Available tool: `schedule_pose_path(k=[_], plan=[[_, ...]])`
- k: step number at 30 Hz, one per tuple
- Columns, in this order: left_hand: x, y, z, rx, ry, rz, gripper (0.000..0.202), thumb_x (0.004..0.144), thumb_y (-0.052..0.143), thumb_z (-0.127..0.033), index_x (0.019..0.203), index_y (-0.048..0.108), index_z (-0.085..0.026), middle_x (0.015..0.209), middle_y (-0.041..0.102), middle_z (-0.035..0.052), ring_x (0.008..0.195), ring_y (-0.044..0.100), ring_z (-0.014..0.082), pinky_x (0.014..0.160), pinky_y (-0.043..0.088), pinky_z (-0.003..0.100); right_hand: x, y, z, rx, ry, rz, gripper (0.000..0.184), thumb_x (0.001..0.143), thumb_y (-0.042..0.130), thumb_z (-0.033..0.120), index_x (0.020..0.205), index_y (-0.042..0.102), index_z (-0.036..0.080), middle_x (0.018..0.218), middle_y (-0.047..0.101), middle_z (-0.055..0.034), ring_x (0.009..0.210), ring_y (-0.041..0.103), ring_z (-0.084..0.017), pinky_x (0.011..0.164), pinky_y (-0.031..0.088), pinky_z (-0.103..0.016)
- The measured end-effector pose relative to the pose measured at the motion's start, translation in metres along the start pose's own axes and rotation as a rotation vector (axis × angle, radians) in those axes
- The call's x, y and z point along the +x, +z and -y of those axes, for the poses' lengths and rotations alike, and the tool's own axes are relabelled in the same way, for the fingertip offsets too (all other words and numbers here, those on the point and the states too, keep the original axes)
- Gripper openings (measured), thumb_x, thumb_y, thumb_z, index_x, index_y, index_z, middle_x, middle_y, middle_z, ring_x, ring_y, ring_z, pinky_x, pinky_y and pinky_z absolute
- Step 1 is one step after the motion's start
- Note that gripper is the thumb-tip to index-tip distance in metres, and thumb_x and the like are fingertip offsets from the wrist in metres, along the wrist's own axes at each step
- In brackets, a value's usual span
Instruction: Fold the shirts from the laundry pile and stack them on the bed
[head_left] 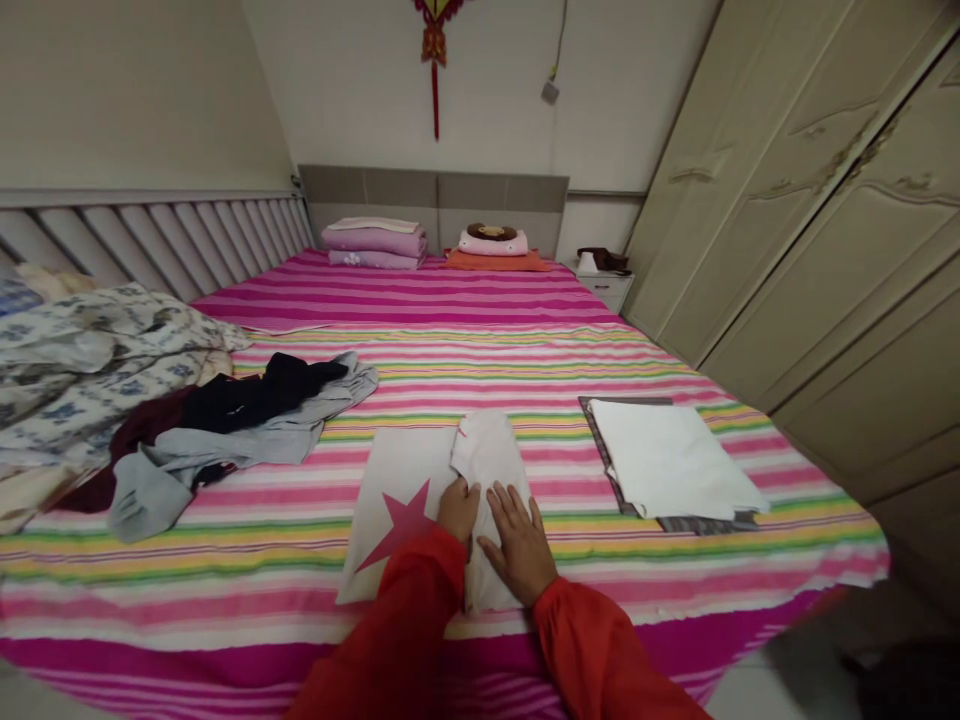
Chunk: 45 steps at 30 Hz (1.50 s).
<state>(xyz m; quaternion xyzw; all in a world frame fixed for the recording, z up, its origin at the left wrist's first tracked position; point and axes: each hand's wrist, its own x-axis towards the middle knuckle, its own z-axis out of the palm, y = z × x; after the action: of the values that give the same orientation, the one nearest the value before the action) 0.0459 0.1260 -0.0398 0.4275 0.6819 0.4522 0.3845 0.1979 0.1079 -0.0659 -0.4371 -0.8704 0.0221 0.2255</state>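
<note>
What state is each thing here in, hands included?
Star cloth: flat, right part apparently folded over.
Left hand: resting on the fold's edge.
Right hand: fingers spread, flat on the fold.
White cloth: flat, on dark grey cloth.
Grey and dark clothes: loose, rumpled.
Floral fabric: crumpled.
Lilac bedding: folded, stacked.
Orange cloth: apparently folded.
Striped sheet: spread out.
Wardrobe doors: shut.
Nightstand drawer: shut.

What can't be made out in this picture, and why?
All in the head view:
- Pink five-pointed star on the off-white cloth: partly hidden behind the red left sleeve.
- Left hand: its palm is hidden by its own back.
- Dark grey cloth: mostly covered by the plain white cloth.
- Blue-and-white floral fabric: cut off by the left edge.
- Red-and-yellow wall hanging: cut off by the top edge.
</note>
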Motion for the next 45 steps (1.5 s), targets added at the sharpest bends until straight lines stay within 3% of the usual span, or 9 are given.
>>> schedule_pose_path(k=[5,9,12,16,21,30,38,42,45], plan=[[-0.016,-0.009,-0.024,0.552,0.434,-0.118,0.033,0.089,0.044,-0.032,0.112,0.062,-0.017,0.112,0.067,0.0125,0.110,0.059,0.0238,0.100,0.042,0.043,-0.008,0.030,-0.001,-0.097,0.037,0.022,0.060,0.092,0.043,0.038,0.148,0.032,0.021,0.152,0.035,-0.0090,0.142,0.027,-0.027,0.112,0.018,-0.053],[-0.010,0.026,-0.031,0.885,0.699,0.057,0.045,0.092,0.038,-0.035,0.133,0.052,-0.021,0.147,0.045,0.0070,0.141,0.030,0.0254,0.117,0.019,0.051,-0.010,0.035,-0.001,-0.089,0.068,0.014,0.061,0.086,0.048,0.032,0.145,0.039,0.018,0.148,0.043,-0.0123,0.142,0.026,-0.030,0.114,0.013,-0.054],[0.012,0.055,-0.025,0.939,0.587,0.139,0.053,0.090,0.042,-0.043,0.140,0.046,-0.025,0.154,0.032,0.0048,0.145,0.017,0.0305,0.118,0.010,0.057,-0.010,0.034,0.000,-0.058,0.076,0.004,0.061,0.083,0.051,0.025,0.143,0.043,0.023,0.148,0.044,-0.0103,0.141,0.027,-0.032,0.114,0.012,-0.056],[0.047,0.072,-0.017,0.891,0.410,0.068,0.058,0.090,0.039,-0.044,0.145,0.039,-0.026,0.156,0.027,0.0034,0.146,0.010,0.0346,0.116,0.002,0.060,-0.010,0.031,0.001,0.039,0.090,0.038,0.059,0.082,0.054,0.029,0.140,0.047,0.025,0.142,0.051,-0.0107,0.136,0.036,-0.032,0.113,0.015,-0.057],[0.075,0.072,-0.015,0.877,0.318,-0.008,0.062,0.088,0.039,-0.052,0.145,0.038,-0.027,0.156,0.028,0.0036,0.145,0.010,0.0368,0.116,0.002,0.060,-0.009,0.029,0.002,0.068,0.104,0.034,0.061,0.086,0.052,0.034,0.144,0.039,0.023,0.146,0.045,-0.0114,0.139,0.031,-0.032,0.111,0.018,-0.059],[0.103,0.066,-0.017,0.890,0.299,0.064,0.059,0.090,0.035,-0.053,0.144,0.039,-0.031,0.157,0.026,0.0010,0.146,0.011,0.0346,0.117,0.006,0.057,-0.007,0.033,0.001,0.014,0.074,0.016,0.059,0.090,0.047,0.042,0.145,0.037,0.023,0.151,0.038,-0.0107,0.139,0.030,-0.033,0.110,0.017,-0.061],[0.051,0.044,-0.013,0.800,0.360,0.140,0.053,0.092,0.036,-0.039,0.142,0.043,-0.024,0.154,0.033,0.0049,0.145,0.021,0.0256,0.118,0.017,0.045,-0.011,0.030,-0.002,-0.005,0.035,-0.019,0.056,0.089,0.050,0.042,0.140,0.045,0.022,0.144,0.047,-0.0134,0.137,0.034,-0.032,0.110,0.018,-0.059],[-0.001,0.026,0.014,0.517,0.438,0.203,0.046,0.091,0.038,-0.036,0.133,0.053,-0.024,0.148,0.044,0.0055,0.142,0.028,0.0232,0.119,0.013,0.047,-0.018,0.032,-0.007,-0.011,-0.002,-0.014,0.058,0.088,0.050,0.044,0.141,0.045,0.020,0.145,0.046,-0.0146,0.137,0.034,-0.031,0.110,0.019,-0.057],[-0.029,0.000,0.037,0.214,0.428,0.155,0.040,0.089,0.042,-0.038,0.121,0.062,-0.024,0.135,0.057,0.0067,0.132,0.044,0.0215,0.116,0.026,0.044,-0.020,0.032,-0.009,-0.036,-0.009,-0.034,0.058,0.090,0.047,0.043,0.143,0.040,0.023,0.148,0.042,-0.0115,0.138,0.033,-0.029,0.110,0.020,-0.055]])
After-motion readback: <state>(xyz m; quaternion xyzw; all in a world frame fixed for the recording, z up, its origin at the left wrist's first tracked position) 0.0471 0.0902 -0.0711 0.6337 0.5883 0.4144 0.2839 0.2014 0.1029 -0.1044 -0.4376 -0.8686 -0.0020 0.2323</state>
